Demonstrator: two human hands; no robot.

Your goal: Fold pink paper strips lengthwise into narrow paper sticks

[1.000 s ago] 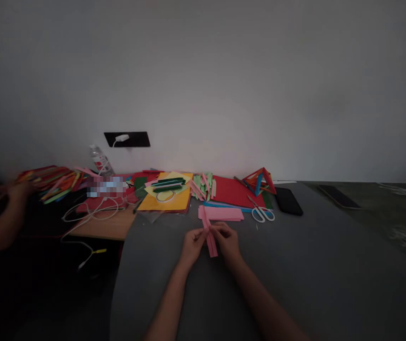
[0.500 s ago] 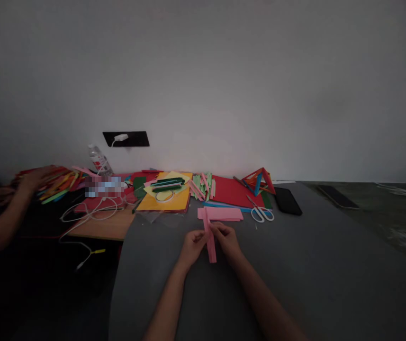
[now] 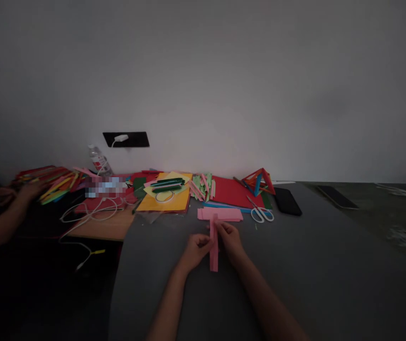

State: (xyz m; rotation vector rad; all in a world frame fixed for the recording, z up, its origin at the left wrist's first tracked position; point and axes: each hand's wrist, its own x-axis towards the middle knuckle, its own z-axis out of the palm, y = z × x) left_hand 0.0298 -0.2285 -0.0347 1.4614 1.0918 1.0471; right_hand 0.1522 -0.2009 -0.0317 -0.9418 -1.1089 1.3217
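Note:
A folded pink paper strip [image 3: 213, 258] stands lengthwise between my hands, above the grey table. My left hand [image 3: 196, 249] pinches its left edge around the middle. Higher up, my right hand [image 3: 230, 237] grips the right edge near the far end. Just beyond the strip lie flat pink paper pieces [image 3: 226, 214], partly behind the strip's tip. White-handled scissors [image 3: 262, 214] rest to the right of these pieces.
Behind are yellow sheets [image 3: 169, 203], green and pink strips [image 3: 203, 187], red paper [image 3: 231, 189], an orange-blue paper frame [image 3: 259, 182] and a black phone [image 3: 287, 201]. At left are cables, a bottle [image 3: 99, 160] and another person's hands [image 3: 28, 192].
The pink strip has moved slightly right and nearer and is now straighter. My right hand has shifted toward its far end. The other person's arm at the left has moved a little.

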